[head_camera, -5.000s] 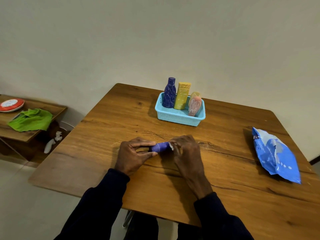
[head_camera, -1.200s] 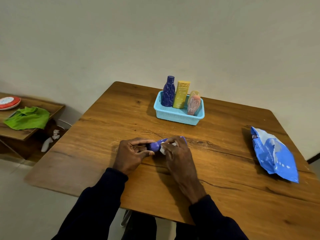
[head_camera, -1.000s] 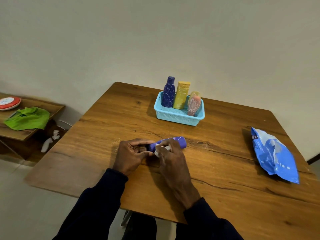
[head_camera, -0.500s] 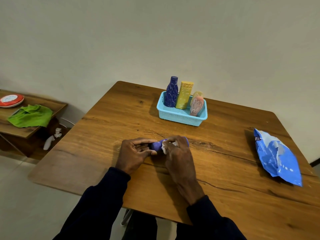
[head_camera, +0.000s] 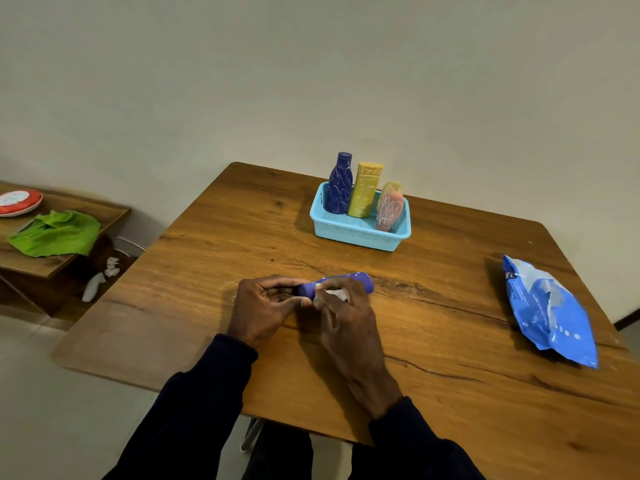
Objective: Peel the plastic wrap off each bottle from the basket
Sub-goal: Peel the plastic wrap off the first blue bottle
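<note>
A small purple bottle [head_camera: 360,280] lies on its side on the wooden table [head_camera: 450,358], right in front of me. My left hand [head_camera: 265,304] grips its left end between thumb and fingers. My right hand [head_camera: 341,311] pinches a crumpled bit of whitish plastic wrap [head_camera: 334,293] at the bottle's middle. Farther back, a light blue basket [head_camera: 360,233] holds three wrapped bottles: a dark blue one [head_camera: 339,185], a yellow one [head_camera: 365,190] and a pink one [head_camera: 389,209].
A blue plastic packet [head_camera: 547,310] lies near the table's right edge. To the left, a lower wooden shelf [head_camera: 52,266] carries a green cloth [head_camera: 55,232] and a red plate [head_camera: 19,201]. The wall stands close behind the table.
My right hand has slid back and forth along the bottle with the wrap, now sitting at its middle so the right end shows. My left hand has kept its grip.
</note>
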